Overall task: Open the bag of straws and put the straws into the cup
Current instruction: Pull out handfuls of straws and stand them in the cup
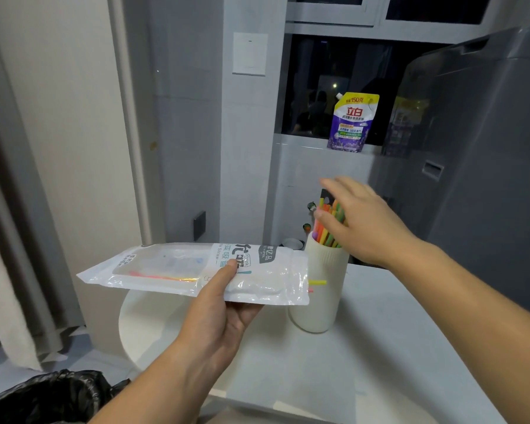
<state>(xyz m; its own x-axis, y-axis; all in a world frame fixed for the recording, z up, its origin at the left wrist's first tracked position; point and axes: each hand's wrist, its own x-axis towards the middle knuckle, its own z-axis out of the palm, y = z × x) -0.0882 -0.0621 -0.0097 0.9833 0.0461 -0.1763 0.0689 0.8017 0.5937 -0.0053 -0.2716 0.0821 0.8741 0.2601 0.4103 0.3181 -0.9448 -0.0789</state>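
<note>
Cup (326,301) holds coloured straws (327,235); right hand (360,223) above, fingers spread. Left hand (224,312) pinches bag (172,264) containing few straws (162,276).

Grey tiled wall (190,148), dark window (334,87), white table (380,347), curtain (6,240)

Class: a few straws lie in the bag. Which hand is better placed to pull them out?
Right hand: it hovers open over the cup, near the straws poking from the bag; the left hand grips that bag.

Bag (172,267) left of cup (322,289), straws (328,231) crowding its mouth
</note>
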